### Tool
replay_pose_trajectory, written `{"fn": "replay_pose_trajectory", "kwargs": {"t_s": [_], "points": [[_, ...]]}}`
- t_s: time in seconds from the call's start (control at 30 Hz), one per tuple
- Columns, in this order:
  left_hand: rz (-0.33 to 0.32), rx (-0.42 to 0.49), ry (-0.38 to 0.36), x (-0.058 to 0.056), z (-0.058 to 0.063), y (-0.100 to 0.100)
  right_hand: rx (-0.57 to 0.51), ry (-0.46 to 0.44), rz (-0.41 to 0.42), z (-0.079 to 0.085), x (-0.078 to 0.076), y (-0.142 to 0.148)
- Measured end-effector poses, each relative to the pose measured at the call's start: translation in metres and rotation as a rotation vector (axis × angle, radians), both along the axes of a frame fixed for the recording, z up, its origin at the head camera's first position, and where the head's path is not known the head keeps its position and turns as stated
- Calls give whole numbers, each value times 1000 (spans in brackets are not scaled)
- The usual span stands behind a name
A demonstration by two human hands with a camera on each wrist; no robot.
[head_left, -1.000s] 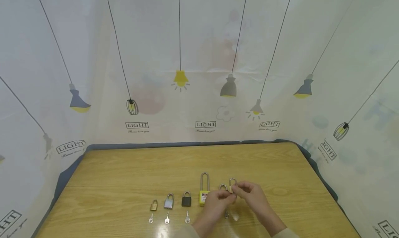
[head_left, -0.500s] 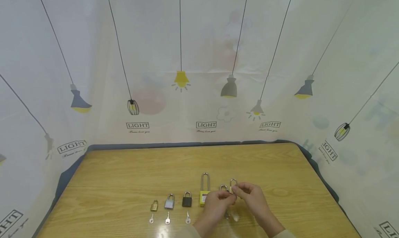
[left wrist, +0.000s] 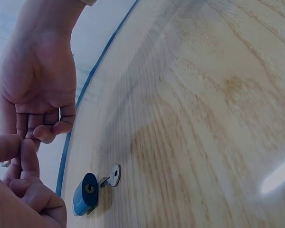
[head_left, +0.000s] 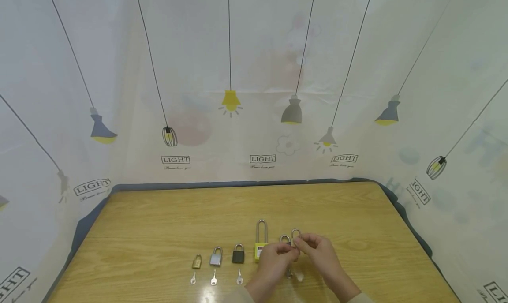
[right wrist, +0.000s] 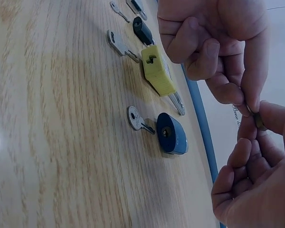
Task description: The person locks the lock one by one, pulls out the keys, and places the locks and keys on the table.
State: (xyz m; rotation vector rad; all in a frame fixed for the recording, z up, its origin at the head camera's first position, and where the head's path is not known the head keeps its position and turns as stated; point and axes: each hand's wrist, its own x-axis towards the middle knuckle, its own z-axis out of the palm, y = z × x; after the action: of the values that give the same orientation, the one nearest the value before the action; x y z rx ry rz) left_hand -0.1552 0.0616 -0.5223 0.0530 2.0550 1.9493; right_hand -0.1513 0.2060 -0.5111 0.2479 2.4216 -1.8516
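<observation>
In the head view my right hand (head_left: 323, 255) pinches a small brass-coloured padlock (right wrist: 260, 121), its shackle pointing up and away. My left hand (head_left: 273, 262) meets it fingertip to fingertip, pinching a thin metal piece, seemingly a key (right wrist: 249, 109), mostly covered by the fingers. Both hands are above the table. Below them a blue padlock (right wrist: 173, 134) lies with its key (right wrist: 138, 119) before its keyhole. Left of it lies a yellow long-shackle padlock (head_left: 260, 248), partly behind my left hand; its key (right wrist: 119, 46) shows in the right wrist view.
Further left on the wooden table (head_left: 158, 219) lie a black padlock (head_left: 238, 256), a silver padlock (head_left: 216, 257) and a small brass padlock (head_left: 196, 262). Keys (head_left: 214, 277) lie in front of these. A lamp-patterned curtain (head_left: 206, 126) surrounds the table's back and sides.
Both hands stay together at the same spot. The held padlock and right fingertips shift very slightly to the left. The padlocks on the table have not moved.
</observation>
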Motion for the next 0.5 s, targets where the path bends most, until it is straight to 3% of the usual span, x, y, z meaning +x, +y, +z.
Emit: {"fn": "replay_pose_trajectory", "kwargs": {"t_s": [0.5], "points": [[52,-50,20,2,-4,-1,6,2,-68,-9,-2,-8]]}}
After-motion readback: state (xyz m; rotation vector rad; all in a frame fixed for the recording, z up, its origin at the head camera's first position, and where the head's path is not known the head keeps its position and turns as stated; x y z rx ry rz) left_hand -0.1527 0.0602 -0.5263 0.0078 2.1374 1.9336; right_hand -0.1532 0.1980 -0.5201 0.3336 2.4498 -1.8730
